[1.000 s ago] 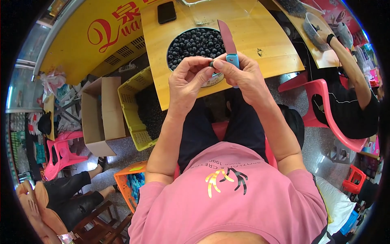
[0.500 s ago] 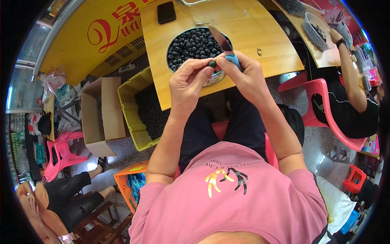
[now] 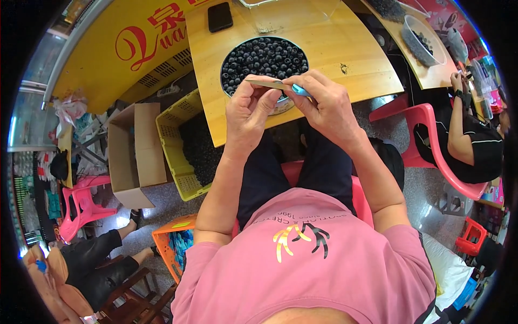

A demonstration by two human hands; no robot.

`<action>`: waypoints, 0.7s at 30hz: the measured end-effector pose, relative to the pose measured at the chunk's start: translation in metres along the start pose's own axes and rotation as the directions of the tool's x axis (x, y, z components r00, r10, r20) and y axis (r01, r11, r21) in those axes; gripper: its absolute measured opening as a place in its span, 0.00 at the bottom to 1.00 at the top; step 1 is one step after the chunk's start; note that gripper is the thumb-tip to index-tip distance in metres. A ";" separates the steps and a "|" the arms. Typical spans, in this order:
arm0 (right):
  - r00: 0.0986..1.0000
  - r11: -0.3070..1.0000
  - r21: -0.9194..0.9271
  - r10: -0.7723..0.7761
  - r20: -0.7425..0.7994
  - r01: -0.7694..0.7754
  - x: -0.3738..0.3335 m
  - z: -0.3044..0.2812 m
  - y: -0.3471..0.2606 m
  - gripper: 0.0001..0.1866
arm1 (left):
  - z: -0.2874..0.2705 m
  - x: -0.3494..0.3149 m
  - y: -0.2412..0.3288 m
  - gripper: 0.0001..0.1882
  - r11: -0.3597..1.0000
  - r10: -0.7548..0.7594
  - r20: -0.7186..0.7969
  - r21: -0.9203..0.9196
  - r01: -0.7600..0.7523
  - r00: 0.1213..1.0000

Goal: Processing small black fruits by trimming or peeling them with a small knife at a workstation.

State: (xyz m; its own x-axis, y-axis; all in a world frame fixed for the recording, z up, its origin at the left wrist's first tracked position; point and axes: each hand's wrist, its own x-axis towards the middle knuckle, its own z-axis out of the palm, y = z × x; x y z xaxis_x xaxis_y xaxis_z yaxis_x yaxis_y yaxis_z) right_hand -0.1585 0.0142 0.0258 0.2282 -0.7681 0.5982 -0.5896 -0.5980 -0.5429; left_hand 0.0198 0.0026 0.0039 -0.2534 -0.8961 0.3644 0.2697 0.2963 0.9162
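Note:
In front of me, over the near rim of a round bowl (image 3: 222,75), both hands meet. My right hand (image 3: 328,105) is closed around the light blue handle of a small knife (image 3: 300,90). Its blade points left and lies across the fingertips of my left hand (image 3: 248,112). Those fingers pinch a small dark round bead-like piece (image 3: 278,83), mostly hidden by blade and fingers. Many similar dark round pieces (image 3: 264,58) fill the bowl, glossy and nearly black. The bowl rests on a wooden table (image 3: 345,59).
A black phone (image 3: 220,17) lies at the table's far left. Left of the table stand a yellow crate (image 3: 181,181) of dark pieces and a cardboard box (image 3: 150,143). At right a person in black (image 3: 465,140) sits on a pink chair (image 3: 421,124) by another table. Another person's legs (image 3: 102,270) show lower left.
My right hand has turned the knife from pointing up and away to lying across the left fingertips. The person at right has drawn an arm back from the clear tub.

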 end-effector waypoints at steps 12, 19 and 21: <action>0.998 0.999 -0.013 -0.047 -0.028 0.047 0.003 0.001 -0.001 0.10 | 0.001 0.002 0.002 0.08 0.998 0.051 -0.020 -0.028 -0.052 0.998; 0.921 0.917 0.137 0.385 -0.064 -0.374 -0.008 0.009 0.035 0.14 | -0.003 -0.003 0.004 0.06 0.997 0.081 0.042 -0.022 -0.080 0.996; 0.909 0.864 0.306 0.416 0.015 -0.400 -0.001 0.002 0.013 0.14 | -0.007 -0.007 -0.002 0.07 0.999 0.044 -0.006 -0.029 -0.045 0.999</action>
State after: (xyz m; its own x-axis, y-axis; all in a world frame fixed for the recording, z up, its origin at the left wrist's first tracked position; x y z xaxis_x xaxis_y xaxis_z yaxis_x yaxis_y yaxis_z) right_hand -0.1644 0.0068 0.0168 -0.0259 -0.9505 0.3096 -0.3638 -0.2795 -0.8885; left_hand 0.0276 0.0057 -0.0012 -0.2356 -0.8840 0.4037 0.3074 0.3263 0.8939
